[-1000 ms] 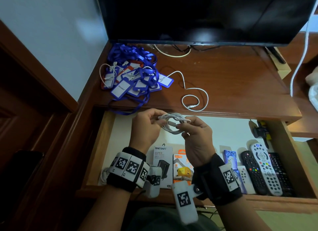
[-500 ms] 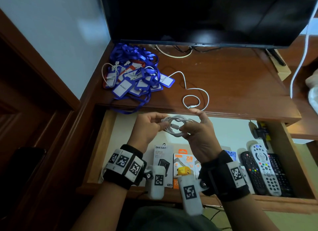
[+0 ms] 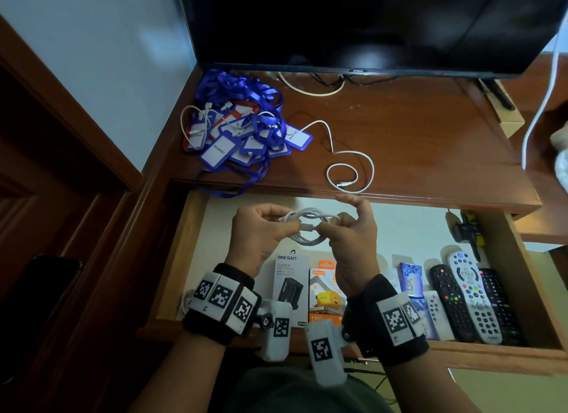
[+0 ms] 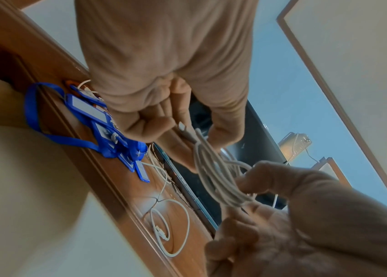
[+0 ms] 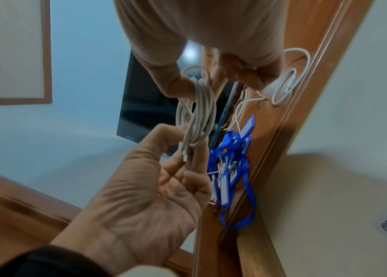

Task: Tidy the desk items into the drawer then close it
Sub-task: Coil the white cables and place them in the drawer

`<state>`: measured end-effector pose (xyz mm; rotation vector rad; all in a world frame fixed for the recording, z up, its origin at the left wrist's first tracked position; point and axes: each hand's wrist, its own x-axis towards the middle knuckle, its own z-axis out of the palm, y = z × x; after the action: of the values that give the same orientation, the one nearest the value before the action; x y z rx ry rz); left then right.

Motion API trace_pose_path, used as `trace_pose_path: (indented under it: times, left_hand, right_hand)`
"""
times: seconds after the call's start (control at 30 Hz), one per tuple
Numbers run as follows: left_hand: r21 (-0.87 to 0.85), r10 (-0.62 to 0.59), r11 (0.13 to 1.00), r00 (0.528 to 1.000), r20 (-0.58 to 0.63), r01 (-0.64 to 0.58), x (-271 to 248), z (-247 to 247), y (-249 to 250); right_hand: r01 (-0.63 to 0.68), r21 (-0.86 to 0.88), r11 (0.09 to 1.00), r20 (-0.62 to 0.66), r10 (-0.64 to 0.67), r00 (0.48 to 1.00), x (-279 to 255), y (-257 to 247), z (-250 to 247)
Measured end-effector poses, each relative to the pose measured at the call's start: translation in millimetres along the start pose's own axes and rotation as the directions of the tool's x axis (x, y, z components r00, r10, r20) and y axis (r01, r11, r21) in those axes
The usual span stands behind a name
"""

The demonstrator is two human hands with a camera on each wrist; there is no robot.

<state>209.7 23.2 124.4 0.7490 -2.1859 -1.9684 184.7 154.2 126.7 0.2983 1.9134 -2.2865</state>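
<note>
Nearby, lanyards (image 3: 236,129), loose cable (image 3: 350,172), remotes (image 3: 470,302)

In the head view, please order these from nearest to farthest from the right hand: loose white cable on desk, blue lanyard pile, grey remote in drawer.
From the right hand:
1. Loose white cable, just beyond it on the desk.
2. Grey remote, in the drawer's right part.
3. Blue lanyard pile, far left on the desk.

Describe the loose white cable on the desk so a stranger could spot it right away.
Start at the dark TV screen and look down to the wooden desk top in front of it. The loose white cable lies near the front edge, right of the blue lanyard pile. Unlike the coiled cable in the hands, nobody touches it.
</note>
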Motion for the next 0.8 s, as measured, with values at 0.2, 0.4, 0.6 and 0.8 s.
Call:
trace_pose_path:
  times: [0.2, 0.4, 0.6, 0.8]
  left_hand:
    - [-0.160, -0.081, 0.982, 0.991, 0.107, 0.098, 2.2, -6.2, -2.1]
    - [-0.347, -0.169, 0.883, 0.902, 0.396, 0.318, 4.0, -18.9, -2.5]
    - [-0.225, -0.228, 0.913, 0.885, 0.407, 0.339, 8.8, -20.6, -3.3]
    - [-0.147, -0.224, 0.951, 0.936, 0.271, 0.271, 10.6, -15.0, -2.6]
  right_hand:
    - [-0.076, 0.001, 0.997, 0.074, 0.076, 0.994, 8.6, -4.1, -8.1]
    - [-0.109, 0.033, 0.993, 0.274, 0.096, 0.957, 10.3, -3.8, -21.1]
    - [-0.087, -0.102, 0.991, 0.437, 0.123, 0.891, 13.5, -6.4, -19.5]
    - [0.035, -0.307, 0.951, 0.466, 0.118, 0.877, 19.3, -6.0, -14.4]
